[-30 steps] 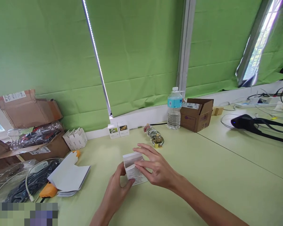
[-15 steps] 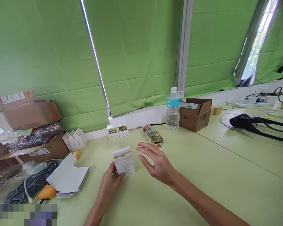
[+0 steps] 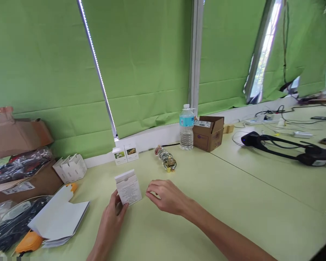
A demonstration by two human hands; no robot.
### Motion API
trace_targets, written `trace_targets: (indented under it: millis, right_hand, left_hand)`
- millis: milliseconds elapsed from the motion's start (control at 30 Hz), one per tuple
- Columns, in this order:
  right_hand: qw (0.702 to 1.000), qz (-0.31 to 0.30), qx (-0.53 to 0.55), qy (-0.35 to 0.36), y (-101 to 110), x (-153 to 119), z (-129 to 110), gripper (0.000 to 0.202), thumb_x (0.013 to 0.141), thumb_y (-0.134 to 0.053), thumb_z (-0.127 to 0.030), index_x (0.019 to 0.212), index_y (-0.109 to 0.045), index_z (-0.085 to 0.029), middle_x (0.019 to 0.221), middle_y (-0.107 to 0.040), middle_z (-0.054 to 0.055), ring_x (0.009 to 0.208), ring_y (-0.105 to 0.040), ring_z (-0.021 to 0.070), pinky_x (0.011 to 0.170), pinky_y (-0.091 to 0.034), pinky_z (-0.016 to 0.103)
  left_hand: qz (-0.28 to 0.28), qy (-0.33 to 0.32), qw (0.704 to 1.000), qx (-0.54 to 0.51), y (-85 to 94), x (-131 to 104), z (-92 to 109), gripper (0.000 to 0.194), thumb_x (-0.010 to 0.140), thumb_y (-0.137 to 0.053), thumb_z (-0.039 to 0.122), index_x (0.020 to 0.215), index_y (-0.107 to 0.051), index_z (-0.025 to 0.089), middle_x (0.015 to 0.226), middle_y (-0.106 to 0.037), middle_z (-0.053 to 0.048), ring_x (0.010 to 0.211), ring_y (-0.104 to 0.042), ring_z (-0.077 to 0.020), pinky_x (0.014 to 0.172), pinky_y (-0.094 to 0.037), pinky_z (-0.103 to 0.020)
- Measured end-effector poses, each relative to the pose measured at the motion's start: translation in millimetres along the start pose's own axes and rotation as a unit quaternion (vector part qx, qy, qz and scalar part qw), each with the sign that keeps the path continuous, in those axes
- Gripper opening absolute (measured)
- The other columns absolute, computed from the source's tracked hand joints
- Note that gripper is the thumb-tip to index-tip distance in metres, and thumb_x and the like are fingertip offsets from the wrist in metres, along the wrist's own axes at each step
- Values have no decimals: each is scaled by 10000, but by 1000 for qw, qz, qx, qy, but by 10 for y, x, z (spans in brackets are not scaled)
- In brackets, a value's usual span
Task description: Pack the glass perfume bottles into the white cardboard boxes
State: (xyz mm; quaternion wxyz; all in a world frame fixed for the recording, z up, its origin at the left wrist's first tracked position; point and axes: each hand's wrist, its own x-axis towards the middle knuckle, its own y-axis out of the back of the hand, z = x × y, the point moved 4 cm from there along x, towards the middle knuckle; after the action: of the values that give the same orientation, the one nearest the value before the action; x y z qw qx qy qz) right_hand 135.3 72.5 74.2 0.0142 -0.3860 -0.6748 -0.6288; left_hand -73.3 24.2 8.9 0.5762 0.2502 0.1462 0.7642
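Note:
My left hand (image 3: 112, 214) grips a small white carton (image 3: 129, 190) by its lower left side, with the thumb across the front. The carton stands tilted on the table, printed text facing me and its top flap raised. Just to its right is my right hand (image 3: 167, 197), apart from the carton, thumb and fingers drawn together with nothing visible in them. Behind the hands lies a row of shiny bangle-like rings (image 3: 165, 158). Two small white boxes with pictures (image 3: 125, 154) stand against the wall ledge.
On the left are white cartons (image 3: 70, 168), a folded white paper (image 3: 61, 217), an orange tool (image 3: 29, 242) and brown boxes (image 3: 19, 134). A water bottle (image 3: 186, 134) stands beside an open cardboard box (image 3: 208, 135). A black headset (image 3: 277, 145) and cables lie right.
My right hand's spread fingers have drawn together, and it sits slightly lower beside the carton. The view has turned right. My left hand still holds the carton.

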Motion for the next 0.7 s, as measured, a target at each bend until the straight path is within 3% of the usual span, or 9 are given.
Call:
trace_targets:
  millis: [133,300,367,500,700]
  right_hand:
    - [996,74,5,-58,176,16,224,222,918,-442,-252,829,-636,-193,814,-674,21,718,-589,136,684,-402,247]
    - [958,180,22,-222,398,-64,850,210,895,-454,-299,883,-645,-211,873,-675,24,709,-582,151,668,-411,257]
    - [934,185,56,-300,384,-135,1152,210,858,-493,-304,981,-641,-219,970,-674,28,731,-596,156,694,-429,261]
    - [917,175,70,-351,251,-263,1588,345,799,-540,-273,1126,-593,-178,1094,-649,79,699,-602,150,708,-457,274]
    - [919,135,104,-357,8,-359,1850,548,730,-585,-236,1267,-511,-158,1189,-608,103,700,-607,151,679,-486,274]
  left_hand:
    - [-4,17,999,39,6,6,-19,501,831,-498,458,1263,-369,240,1203,-616,-86,1106,-589,-239,920,-450,-385]
    - [4,35,997,68,20,4,-44,479,818,-496,483,1224,-420,241,1170,-634,-74,1080,-603,-253,913,-453,-398]
    - [8,37,996,75,25,19,-62,472,817,-490,489,1217,-431,244,1164,-639,-68,1081,-602,-252,908,-455,-391]
    - [26,45,993,103,54,93,-128,472,810,-481,507,1200,-450,243,1176,-635,-71,1090,-596,-266,892,-457,-390]
    - [60,60,983,164,152,179,-229,472,816,-451,528,1203,-450,258,1196,-621,-69,1119,-569,-272,873,-449,-381]
